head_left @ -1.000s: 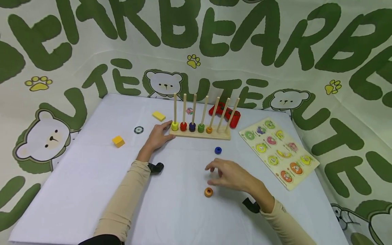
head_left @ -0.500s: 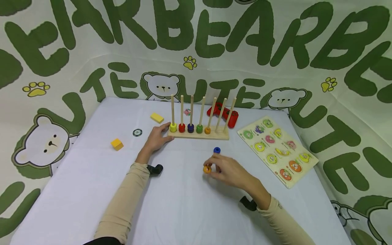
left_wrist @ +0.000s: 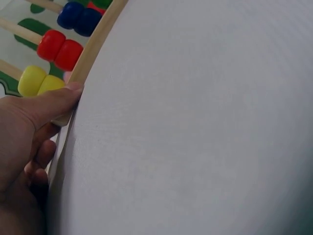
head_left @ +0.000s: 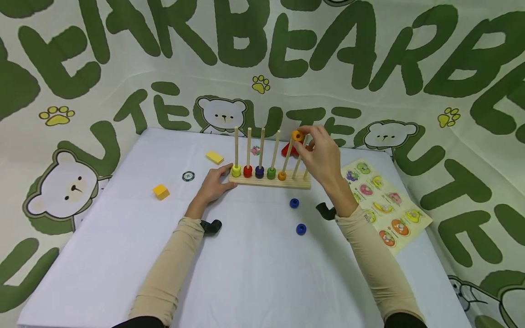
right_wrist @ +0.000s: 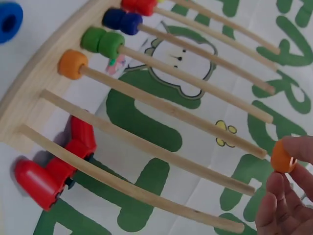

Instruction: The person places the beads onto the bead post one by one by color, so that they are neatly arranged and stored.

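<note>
A wooden bead-stacking rack (head_left: pixel 268 182) with several upright pegs stands at the back of the table. My left hand (head_left: pixel 213 184) grips its left end, thumb along the front edge, beside the yellow beads (left_wrist: pixel 33 82). Pairs of red (left_wrist: pixel 53 45), dark blue and green beads (right_wrist: pixel 92 40) sit on the following pegs. One orange bead (right_wrist: pixel 72 64) is at the foot of the fifth peg; the two rightmost pegs are bare. My right hand (head_left: pixel 324 157) pinches another orange bead (right_wrist: pixel 279 157) right at the fifth peg's tip.
Two blue beads (head_left: pixel 291 205) lie in front of the rack. A red game controller (right_wrist: pixel 36 181) lies behind it. The fruit puzzle board (head_left: pixel 393 223) is at right, partly under my right arm. A yellow block (head_left: pixel 214 157), an orange cube (head_left: pixel 161 192) and a round chip (head_left: pixel 188 179) lie at left.
My right hand has picked the orange bead up from the table and carried it up to the fifth peg's tip. A second blue bead now shows on the table. The left hand stays put.
</note>
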Available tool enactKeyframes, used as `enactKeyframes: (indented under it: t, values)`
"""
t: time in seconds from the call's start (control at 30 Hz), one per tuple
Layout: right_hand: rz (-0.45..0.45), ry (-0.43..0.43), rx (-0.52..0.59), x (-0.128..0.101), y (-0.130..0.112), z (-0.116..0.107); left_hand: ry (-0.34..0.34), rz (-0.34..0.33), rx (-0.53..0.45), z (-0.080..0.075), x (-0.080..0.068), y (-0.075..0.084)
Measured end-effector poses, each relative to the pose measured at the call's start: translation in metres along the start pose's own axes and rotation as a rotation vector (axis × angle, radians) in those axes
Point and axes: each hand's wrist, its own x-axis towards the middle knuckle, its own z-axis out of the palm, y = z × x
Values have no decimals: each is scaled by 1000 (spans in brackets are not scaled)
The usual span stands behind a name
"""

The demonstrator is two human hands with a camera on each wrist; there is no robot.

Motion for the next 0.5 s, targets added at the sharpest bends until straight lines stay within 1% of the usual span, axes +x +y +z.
enactKeyframes:
  t: [0.13,0.33,0.5]
  values:
    - [20,-13,-23,9,3,6,-3,-6,2,-1,0,1]
    - [73,-32,-22,12,6,9,-15,-15,4,-1,0,1]
    - [110,-64,-40,14,7,10,-7,-2,4,-1,0,0]
